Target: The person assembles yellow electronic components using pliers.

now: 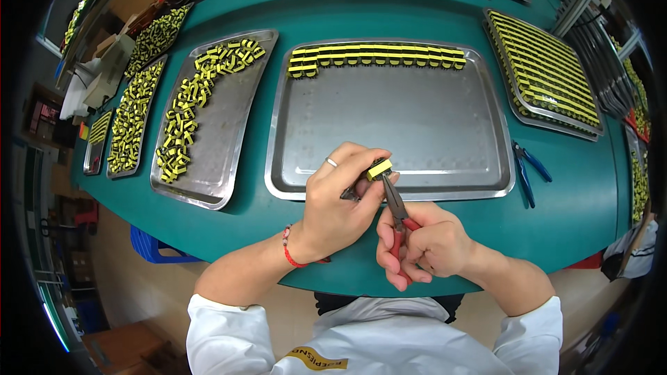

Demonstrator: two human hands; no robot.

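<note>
Over green tabletop (445, 236), beside the steel tray (278, 167), my left hand (340, 201) is pinching a small yellow-and-black component (379, 169) steady while my right hand (424, 243) is squeezing red-handled pliers (397, 212) onto it.

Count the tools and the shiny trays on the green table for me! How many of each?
Silver trays you can see whole, first one: 5
Red-handled pliers, in the right hand: 1
Blue-handled pliers lying on the table: 1
Total: 7

The left hand holds one small yellow part; the loose parts are too many to count.
</note>
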